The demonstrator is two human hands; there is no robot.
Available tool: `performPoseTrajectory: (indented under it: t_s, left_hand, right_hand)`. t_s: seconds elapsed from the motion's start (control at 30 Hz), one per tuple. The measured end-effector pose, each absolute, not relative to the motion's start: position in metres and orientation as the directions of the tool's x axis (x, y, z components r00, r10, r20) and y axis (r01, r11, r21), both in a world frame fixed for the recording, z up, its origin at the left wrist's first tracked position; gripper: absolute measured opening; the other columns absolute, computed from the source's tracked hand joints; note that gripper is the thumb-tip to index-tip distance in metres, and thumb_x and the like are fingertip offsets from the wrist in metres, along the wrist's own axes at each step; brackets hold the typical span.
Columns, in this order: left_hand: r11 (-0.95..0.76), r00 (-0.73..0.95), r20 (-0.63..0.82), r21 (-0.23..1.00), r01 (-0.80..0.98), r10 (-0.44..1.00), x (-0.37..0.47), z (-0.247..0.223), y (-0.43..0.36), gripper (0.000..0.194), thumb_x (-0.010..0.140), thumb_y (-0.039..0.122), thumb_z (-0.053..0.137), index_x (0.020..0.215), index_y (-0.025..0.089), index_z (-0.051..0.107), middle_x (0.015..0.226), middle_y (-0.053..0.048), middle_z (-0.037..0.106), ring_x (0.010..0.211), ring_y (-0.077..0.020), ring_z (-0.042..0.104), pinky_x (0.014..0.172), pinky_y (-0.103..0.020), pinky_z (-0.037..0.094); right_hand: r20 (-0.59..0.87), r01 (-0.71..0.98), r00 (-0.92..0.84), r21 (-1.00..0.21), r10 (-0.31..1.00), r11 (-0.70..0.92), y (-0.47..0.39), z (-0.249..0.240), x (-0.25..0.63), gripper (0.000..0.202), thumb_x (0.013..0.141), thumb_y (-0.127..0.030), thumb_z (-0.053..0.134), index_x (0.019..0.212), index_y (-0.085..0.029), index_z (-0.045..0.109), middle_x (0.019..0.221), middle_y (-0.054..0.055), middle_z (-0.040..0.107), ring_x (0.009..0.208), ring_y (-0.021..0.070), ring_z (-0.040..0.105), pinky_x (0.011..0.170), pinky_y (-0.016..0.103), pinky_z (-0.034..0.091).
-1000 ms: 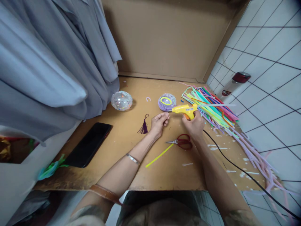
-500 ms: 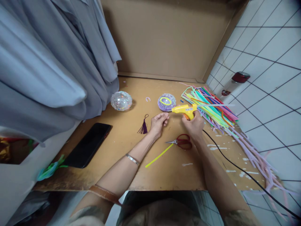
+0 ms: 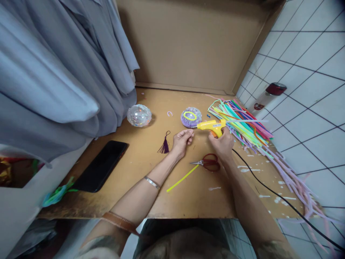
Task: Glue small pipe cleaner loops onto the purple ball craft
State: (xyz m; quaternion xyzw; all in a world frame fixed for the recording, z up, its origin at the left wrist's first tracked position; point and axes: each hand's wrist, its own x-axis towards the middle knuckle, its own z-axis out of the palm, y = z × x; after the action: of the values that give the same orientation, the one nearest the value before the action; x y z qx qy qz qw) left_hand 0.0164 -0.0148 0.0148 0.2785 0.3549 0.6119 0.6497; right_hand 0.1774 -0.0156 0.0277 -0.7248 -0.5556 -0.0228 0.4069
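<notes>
My right hand (image 3: 223,143) is wrapped round the grip of a yellow glue gun (image 3: 211,125), with a clear glue stick out of its back end. The gun's nozzle points left, close to my left hand (image 3: 183,141). The fingertips of that hand are pinched together; anything between them is too small to make out. Just behind the nozzle sits a round, purple-wrapped clear dome (image 3: 191,117) with a yellow ring on top. Left of my left hand lies a dark purple tassel (image 3: 164,145). Red-handled scissors (image 3: 208,163) and a yellow pipe cleaner (image 3: 182,178) lie between my forearms.
A second clear ball (image 3: 139,115) stands at the back left, near a hanging grey cloth (image 3: 67,72). A black phone (image 3: 101,166) lies on the left. Colourful pipe cleaners (image 3: 242,122) are heaped at the right. The gun's black cord (image 3: 264,185) runs off the table's right edge.
</notes>
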Motion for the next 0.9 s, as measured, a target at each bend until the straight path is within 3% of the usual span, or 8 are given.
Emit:
performPoseTrajectory:
  t_s: [0.53,0.9]
  left_hand:
    - [0.087,-0.002,-0.110,0.794,-0.602,0.994,0.0165,0.0126,-0.0141,0.035,0.058,0.036,0.088,0.071,0.013,0.065,0.063,0.002,0.061,0.048,-0.0039,0.044,0.047,-0.020,0.028]
    - [0.068,-0.007,-0.091,0.793,-0.605,0.996,0.0169,0.0102,-0.0126,0.038,0.053,0.039,0.089,0.069,0.013,0.066,0.062,0.002,0.062,0.047,-0.0035,0.044,0.045,-0.020,0.027]
  right_hand:
    - [0.408,0.809,0.406,-0.576,0.818,-0.114,-0.0188,0.0355,0.1717,0.045,0.067,-0.051,0.054,0.098,-0.018,0.060,0.085,0.013,0.067,0.082,0.0328,0.062,0.073,0.044,0.049]
    - [0.411,0.813,0.396,-0.573,0.821,-0.105,-0.0190,0.0358,0.1720,0.047,0.066,-0.051,0.054,0.098,-0.017,0.062,0.084,0.013,0.068,0.079,0.0308,0.061,0.072,0.044,0.049]
